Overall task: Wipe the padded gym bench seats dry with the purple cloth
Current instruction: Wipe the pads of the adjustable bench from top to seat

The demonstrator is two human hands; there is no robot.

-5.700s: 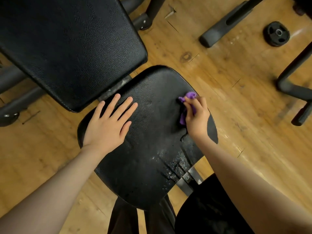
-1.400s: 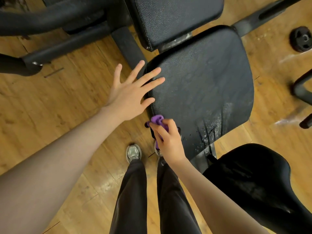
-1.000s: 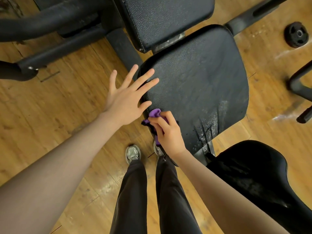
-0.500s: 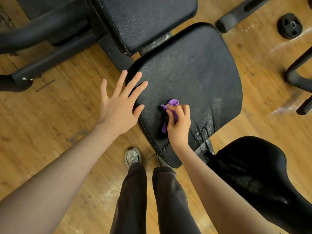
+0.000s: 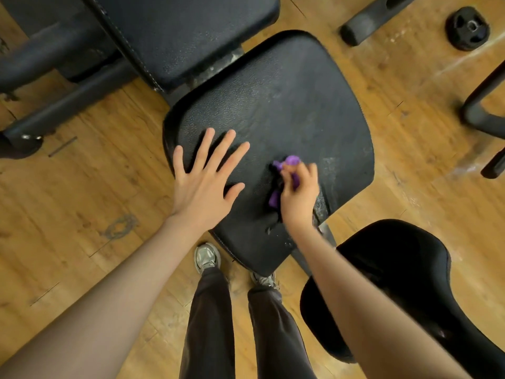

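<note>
Head view: right hand (image 5: 297, 195) has moved from the seat's (image 5: 273, 110) near-left rim, where it worked a second ago, in toward the seat's middle-right. Fingers bunched round the cloth (image 5: 291, 162), pressing it on the pad; hand blurred, so likely mid-stroke. Left hand (image 5: 203, 184) has shifted too: then half off the seat's left edge, now flat on the seat, fingers spread, gripping nothing, just left of the cloth.

Wet sheen and droplets remain on the seat right of the cloth, toward the near-right corner. Judgement: left side done, the stroke is heading for that wet patch. Backrest (image 5: 191, 31) beyond the seat; second seat (image 5: 410, 269) near-right of it, apparently wet.

Containers: none in view.
</note>
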